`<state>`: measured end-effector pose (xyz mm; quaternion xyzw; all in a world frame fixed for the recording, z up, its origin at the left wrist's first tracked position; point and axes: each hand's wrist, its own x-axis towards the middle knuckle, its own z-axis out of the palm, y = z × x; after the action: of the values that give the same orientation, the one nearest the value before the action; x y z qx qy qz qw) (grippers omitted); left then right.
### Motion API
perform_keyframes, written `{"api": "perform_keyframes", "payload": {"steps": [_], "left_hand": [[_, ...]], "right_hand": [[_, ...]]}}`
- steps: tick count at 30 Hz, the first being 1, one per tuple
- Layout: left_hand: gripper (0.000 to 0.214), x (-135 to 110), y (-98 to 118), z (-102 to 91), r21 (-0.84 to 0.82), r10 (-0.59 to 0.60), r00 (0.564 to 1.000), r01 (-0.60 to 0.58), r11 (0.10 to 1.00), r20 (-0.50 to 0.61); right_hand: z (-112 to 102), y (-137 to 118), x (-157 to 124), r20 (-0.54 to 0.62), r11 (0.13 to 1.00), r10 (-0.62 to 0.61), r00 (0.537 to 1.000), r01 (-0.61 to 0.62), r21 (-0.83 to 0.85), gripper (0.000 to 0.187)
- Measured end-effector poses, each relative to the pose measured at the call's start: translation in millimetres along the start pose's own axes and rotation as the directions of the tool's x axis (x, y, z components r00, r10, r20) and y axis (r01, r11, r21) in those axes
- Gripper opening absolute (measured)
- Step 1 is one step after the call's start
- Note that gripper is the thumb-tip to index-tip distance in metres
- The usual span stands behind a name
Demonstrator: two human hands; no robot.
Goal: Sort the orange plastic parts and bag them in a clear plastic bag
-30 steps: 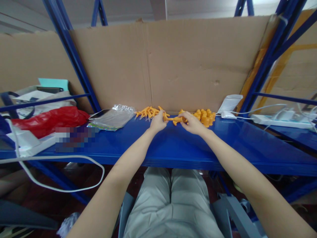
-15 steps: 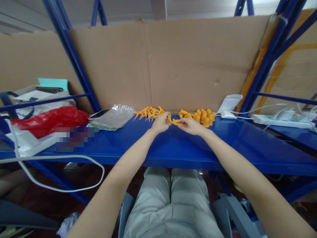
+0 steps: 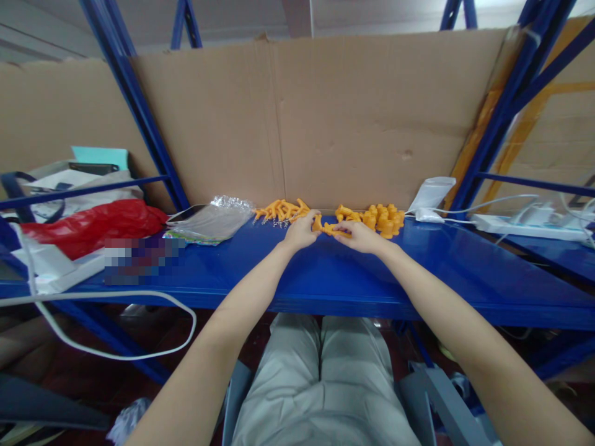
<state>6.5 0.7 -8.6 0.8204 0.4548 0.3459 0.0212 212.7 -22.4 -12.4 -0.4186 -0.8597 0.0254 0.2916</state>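
Note:
Above the blue tabletop (image 3: 320,272), my left hand (image 3: 301,231) is closed around a short orange plastic piece (image 3: 317,223). My right hand (image 3: 360,236) pinches a longer orange plastic piece (image 3: 330,228), whose end points left toward the other piece. Whether the two pieces touch is too small to tell. Beyond my left hand lies a pile of branching orange parts (image 3: 281,209) with small silvery bits beside it. Behind my right hand are some orange pieces lying down (image 3: 346,213) and a cluster of upright orange pieces (image 3: 383,220).
A tall cardboard panel (image 3: 348,118) closes off the back. Clear plastic bags (image 3: 214,222), a red bag (image 3: 102,226) and a white cable (image 3: 139,294) are on the left. A white pouch (image 3: 430,195) and a power strip (image 3: 525,227) are on the right.

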Motion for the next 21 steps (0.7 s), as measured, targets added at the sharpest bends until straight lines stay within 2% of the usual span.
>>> {"api": "perform_keyframes", "payload": {"steps": [9,21], "left_hand": [[0.053,1.4,0.2,0.6,0.02,-0.048,0.999,0.048,0.999,0.005],[0.052,1.1,-0.8,1.1,0.065,-0.106,0.994,0.104,0.992,0.03]], "right_hand": [[-0.2,-1.3,1.0,-0.032,0.999,-0.025,0.999,0.024,-0.034,0.024],[-5.2,-9.5,-2.8,0.011,0.972,-0.02,1.0,0.022,-0.232,0.026]]}}
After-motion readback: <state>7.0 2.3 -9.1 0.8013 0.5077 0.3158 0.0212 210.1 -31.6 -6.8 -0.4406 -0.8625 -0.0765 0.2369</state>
